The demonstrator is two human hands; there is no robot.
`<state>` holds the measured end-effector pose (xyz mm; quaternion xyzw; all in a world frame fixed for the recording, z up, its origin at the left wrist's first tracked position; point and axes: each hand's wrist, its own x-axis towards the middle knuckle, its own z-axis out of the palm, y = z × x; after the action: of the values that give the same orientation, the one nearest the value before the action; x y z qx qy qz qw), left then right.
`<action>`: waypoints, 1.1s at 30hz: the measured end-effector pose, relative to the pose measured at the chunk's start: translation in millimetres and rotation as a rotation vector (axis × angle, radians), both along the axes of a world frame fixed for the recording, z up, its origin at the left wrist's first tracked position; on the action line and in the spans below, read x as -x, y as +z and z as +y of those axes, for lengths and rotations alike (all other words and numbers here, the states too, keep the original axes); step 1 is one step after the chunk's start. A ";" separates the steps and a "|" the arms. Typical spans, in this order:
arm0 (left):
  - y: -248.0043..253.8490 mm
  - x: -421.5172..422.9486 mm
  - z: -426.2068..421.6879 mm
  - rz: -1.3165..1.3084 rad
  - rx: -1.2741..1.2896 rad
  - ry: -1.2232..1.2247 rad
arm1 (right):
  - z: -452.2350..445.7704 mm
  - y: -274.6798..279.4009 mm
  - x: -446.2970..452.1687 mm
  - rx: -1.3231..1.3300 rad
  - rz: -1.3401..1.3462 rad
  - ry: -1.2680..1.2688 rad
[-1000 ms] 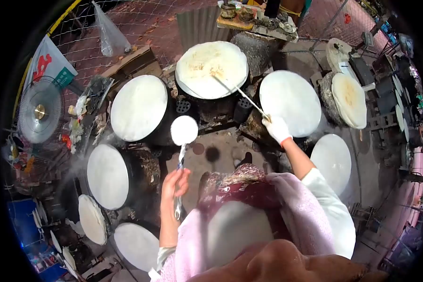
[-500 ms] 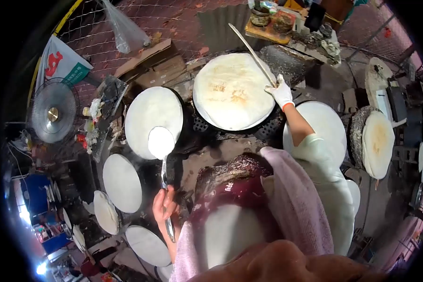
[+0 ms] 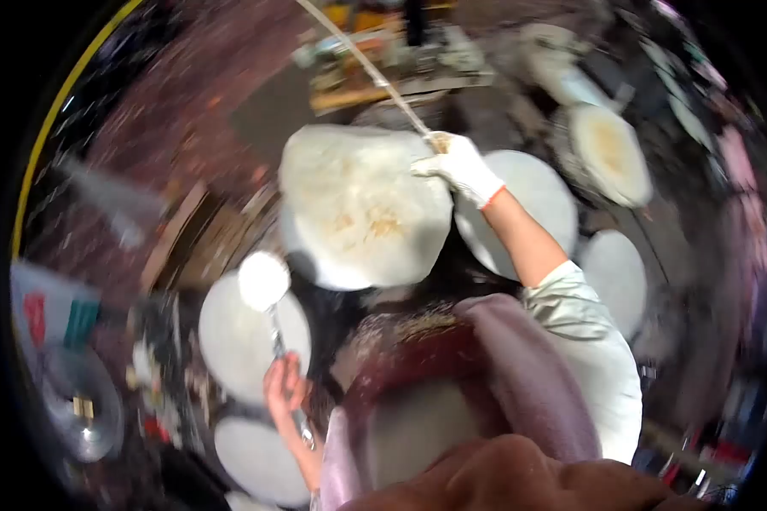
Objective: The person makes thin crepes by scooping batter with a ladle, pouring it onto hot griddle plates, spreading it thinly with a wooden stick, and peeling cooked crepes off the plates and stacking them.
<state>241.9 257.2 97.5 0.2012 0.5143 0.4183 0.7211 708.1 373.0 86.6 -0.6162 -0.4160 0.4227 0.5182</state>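
Note:
My left hand (image 3: 288, 396) is closed around the metal handle of a ladle (image 3: 264, 281), whose round bowl looks bright white. It is over the edge of a round white griddle (image 3: 256, 336) at the lower left. My right hand (image 3: 464, 169), in a white glove with an orange cuff, grips a long thin stick (image 3: 366, 64) that points up and left. Its fingers also reach the right edge of a large pale flatbread (image 3: 362, 200) with brown spots. The flatbread sits off-centre on its round plate (image 3: 301, 251), part of which shows at the left.
More round white discs surround me: one (image 3: 528, 213) under my right forearm, another (image 3: 260, 460) at lower left. A browned flatbread (image 3: 612, 153) rests on a dark griddle at the right. A fan (image 3: 81, 409) stands at far left; cardboard (image 3: 200, 238) lies behind the griddles.
The view has swung to the right and blurred. My right hand has moved onto the flatbread's edge, and the flatbread has shifted on its plate. The ladle remains in my left hand.

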 end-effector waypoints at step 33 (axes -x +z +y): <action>8.4 -204.7 51.5 -0.363 -0.097 -0.086 | -245.6 -122.4 -437.6 0.735 -1.464 -0.492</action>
<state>446.6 308.8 106.0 0.1788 0.3460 0.4410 0.8086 1145.7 127.5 -35.8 -0.9356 -0.3370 -0.0984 -0.0367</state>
